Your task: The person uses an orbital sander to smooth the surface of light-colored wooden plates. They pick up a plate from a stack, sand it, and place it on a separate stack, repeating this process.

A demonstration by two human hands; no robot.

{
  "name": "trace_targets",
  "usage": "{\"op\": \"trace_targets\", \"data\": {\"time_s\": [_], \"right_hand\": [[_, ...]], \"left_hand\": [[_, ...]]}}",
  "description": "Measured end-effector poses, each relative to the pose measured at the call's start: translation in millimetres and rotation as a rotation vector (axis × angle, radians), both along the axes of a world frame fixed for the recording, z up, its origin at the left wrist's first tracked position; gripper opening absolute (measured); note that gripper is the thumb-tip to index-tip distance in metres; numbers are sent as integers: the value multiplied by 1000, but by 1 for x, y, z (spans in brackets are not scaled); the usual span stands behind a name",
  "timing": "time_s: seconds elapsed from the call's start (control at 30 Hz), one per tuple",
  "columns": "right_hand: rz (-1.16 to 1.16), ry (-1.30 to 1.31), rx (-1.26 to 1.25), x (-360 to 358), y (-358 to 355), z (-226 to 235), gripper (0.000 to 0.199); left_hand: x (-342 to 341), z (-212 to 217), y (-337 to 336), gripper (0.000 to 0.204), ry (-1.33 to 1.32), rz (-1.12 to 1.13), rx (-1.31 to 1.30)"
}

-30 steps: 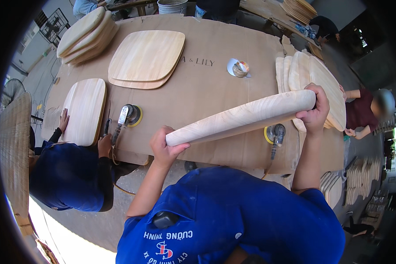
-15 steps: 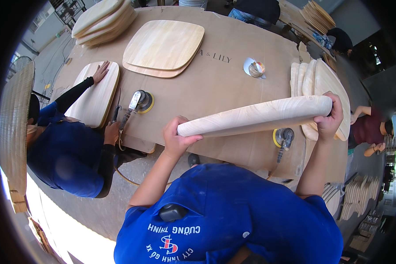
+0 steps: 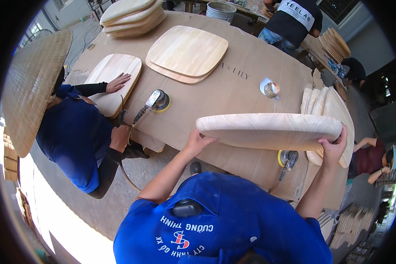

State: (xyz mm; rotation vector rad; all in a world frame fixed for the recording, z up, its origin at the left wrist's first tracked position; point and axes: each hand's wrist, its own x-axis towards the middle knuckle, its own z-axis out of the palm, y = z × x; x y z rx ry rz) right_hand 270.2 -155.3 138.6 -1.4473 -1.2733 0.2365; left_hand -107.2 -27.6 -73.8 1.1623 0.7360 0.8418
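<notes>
A pale wooden panel (image 3: 268,132) with rounded corners is held up in front of me, its thick edge and one broad face showing. My left hand (image 3: 199,141) grips its left end, thumb on the near face. At the opposite end, my right hand (image 3: 334,145) is closed round the rim. Beneath the panel's right part, a round-pad sander (image 3: 288,159) lies on the cardboard-covered table (image 3: 251,99). Just beyond my right hand leans a row of similar wooden panels (image 3: 334,105); the held panel partly hides them.
On my left, a co-worker in a woven hat (image 3: 37,88) rests one hand on a wooden panel (image 3: 103,99). A second sander (image 3: 161,101) lies nearby. Two panels (image 3: 187,50), a stack (image 3: 132,17) and a tape roll (image 3: 271,89) are on the table. Other people work farther off.
The panel has tilted so that more of its broad face shows, and it now sits more level. My hands have shifted with it, still gripping both ends. The whole view has turned somewhat.
</notes>
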Motion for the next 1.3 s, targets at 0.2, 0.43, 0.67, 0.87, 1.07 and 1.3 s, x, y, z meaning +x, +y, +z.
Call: {"op": "trace_targets", "data": {"time_s": [0.2, 0.43, 0.67, 0.87, 1.07, 1.3], "right_hand": [[26, 415, 58, 18, 13, -88, 77], [97, 337, -50, 27, 40, -130, 70], [85, 313, -84, 33, 60, -123, 71], [91, 344, -82, 39, 57, -130, 76], [130, 1120, 18, 35, 35, -137, 57], [-14, 1258, 79, 24, -2, -147, 60]], "left_hand": [[-33, 67, 64, 55, 108, 45, 346], [-22, 105, 81, 53, 311, 141, 518], [5, 137, 85, 30, 192, 223, 528], [11, 137, 84, 24, 187, 267, 609], [1, 127, 66, 30, -77, 339, 363], [11, 119, 40, 43, -78, 372, 584]]}}
